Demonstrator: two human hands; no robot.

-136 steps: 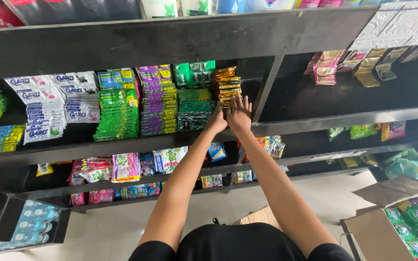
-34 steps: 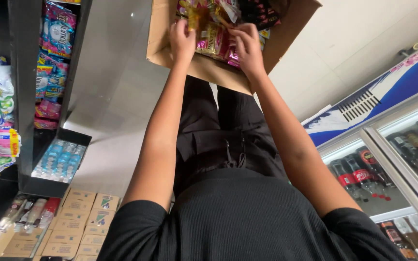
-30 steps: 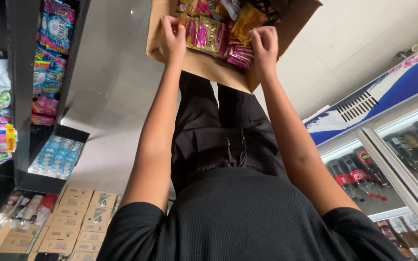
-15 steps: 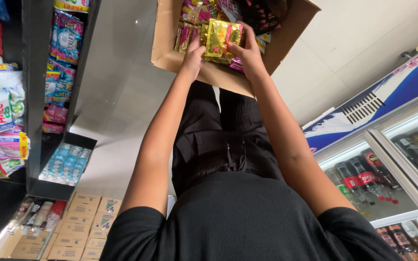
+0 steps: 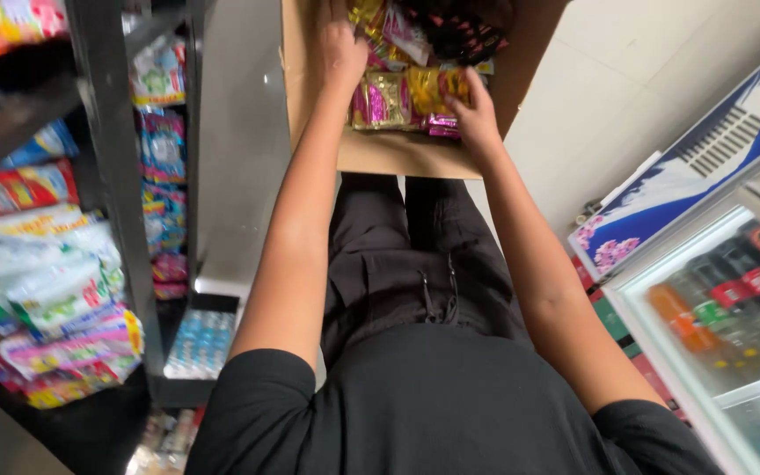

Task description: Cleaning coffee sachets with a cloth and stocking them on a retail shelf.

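Black shelf rack (image 5: 125, 229) at left, packed with bright packets; glass-door drinks fridge (image 5: 723, 317) at right. Further out, right hand (image 5: 475, 119), grip closed on gold sachet pack (image 5: 437, 88). Left hand (image 5: 341, 48) deeper among packets, grip hidden, cannot tell. Both inside open cardboard box (image 5: 389, 154) on floor.

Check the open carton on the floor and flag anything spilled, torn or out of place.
Nothing stands out. The cardboard carton looks intact, its shiny snack packets lie jumbled but inside it, and both hands, left and right, are among them. No spill shows on the floor.
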